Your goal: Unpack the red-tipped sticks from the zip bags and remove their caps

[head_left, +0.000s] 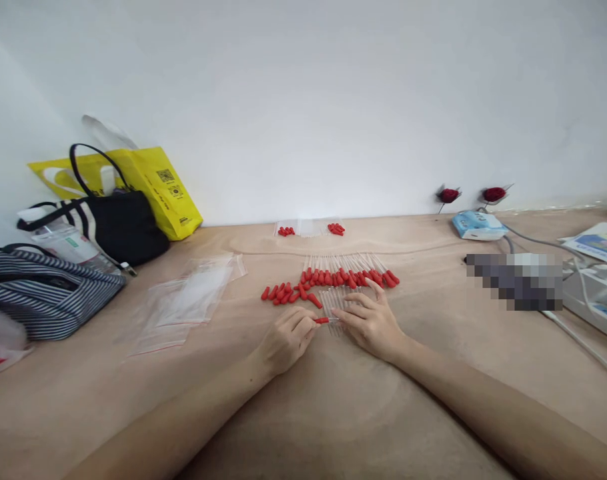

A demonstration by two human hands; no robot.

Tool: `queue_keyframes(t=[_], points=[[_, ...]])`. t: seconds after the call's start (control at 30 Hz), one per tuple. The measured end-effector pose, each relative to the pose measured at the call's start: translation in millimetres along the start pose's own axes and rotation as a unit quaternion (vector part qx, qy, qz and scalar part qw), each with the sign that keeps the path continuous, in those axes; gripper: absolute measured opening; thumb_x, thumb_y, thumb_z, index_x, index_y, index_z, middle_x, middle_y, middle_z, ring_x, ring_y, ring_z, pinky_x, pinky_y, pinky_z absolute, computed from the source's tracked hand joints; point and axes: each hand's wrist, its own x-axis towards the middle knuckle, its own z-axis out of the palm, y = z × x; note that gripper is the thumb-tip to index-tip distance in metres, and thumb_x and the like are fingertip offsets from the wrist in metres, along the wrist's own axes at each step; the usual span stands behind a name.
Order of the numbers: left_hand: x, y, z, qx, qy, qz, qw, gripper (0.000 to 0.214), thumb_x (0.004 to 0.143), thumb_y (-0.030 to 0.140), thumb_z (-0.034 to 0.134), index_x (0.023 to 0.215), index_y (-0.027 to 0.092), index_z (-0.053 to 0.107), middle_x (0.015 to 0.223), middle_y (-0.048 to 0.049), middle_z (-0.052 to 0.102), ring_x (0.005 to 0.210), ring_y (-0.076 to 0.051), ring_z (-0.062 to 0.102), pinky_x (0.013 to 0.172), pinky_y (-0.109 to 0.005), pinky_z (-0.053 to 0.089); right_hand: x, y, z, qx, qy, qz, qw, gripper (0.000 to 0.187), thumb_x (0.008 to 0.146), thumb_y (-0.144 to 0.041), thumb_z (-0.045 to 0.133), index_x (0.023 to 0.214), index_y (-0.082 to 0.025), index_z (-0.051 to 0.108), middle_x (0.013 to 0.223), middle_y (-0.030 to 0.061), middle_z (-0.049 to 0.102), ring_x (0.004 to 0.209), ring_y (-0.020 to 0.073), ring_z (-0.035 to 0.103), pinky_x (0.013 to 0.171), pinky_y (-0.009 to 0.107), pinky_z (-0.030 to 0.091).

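My left hand (289,339) pinches a red rubber dropper bulb (322,321) low over the table. Facing it, my right hand (372,325) has thumb and fingers closed on a clear glass dropper tube (334,320), whose end meets the bulb. Bare glass tubes (332,298) lie side by side under and beside my right fingers. Just beyond, a row of glass droppers (351,277) with red bulbs fitted points away from me. Several loose red bulbs (283,293) lie left of the tubes.
Clear zip bags (188,300) are spread on the table at left, near a striped bag (58,287), a black bag (128,227) and a yellow bag (171,193). Bagged droppers (311,228) lie by the wall. At right are a tissue pack (478,225) and cables (583,347).
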Motion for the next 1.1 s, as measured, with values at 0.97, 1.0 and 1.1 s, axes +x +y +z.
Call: queue_keyframes(t=[0.97, 1.0, 1.1], points=[[1, -2, -2.7, -0.029, -0.044, 0.007, 0.999, 0.02, 0.083, 0.013, 0.044, 0.095, 0.019, 0.058, 0.105, -0.0026, 0.063, 0.102, -0.017, 0.052, 0.087, -0.036, 0.033, -3, -7, -5, 0.025, 0.021, -0.045, 0.998, 0.013, 0.08, -0.019, 0.049, 0.085, -0.021, 0.061, 0.055, -0.0045, 0.057, 0.071, 0.0119, 0.052, 0.094, 0.043, 0.027], [1, -2, -2.7, -0.03, -0.04, 0.011, 0.999, 0.02, 0.083, 0.013, 0.044, 0.095, 0.019, 0.058, 0.105, -0.0028, 0.064, 0.102, -0.017, 0.052, 0.087, -0.036, 0.034, -4, -6, -6, 0.023, 0.022, -0.046, 0.998, 0.012, 0.08, -0.019, 0.049, 0.084, -0.02, 0.061, 0.055, -0.0045, 0.057, 0.071, 0.012, 0.051, 0.093, 0.043, 0.027], [-1, -4, -2.2, -0.033, -0.024, 0.001, 0.999, 0.017, 0.083, 0.014, 0.044, 0.088, 0.018, 0.059, 0.104, -0.0038, 0.063, 0.102, -0.017, 0.05, 0.087, -0.036, 0.035, -7, -2, -10, 0.02, 0.021, -0.029, 0.999, 0.013, 0.079, -0.019, 0.049, 0.083, -0.019, 0.061, 0.054, -0.0036, 0.055, 0.069, 0.0125, 0.05, 0.091, 0.043, 0.028]])
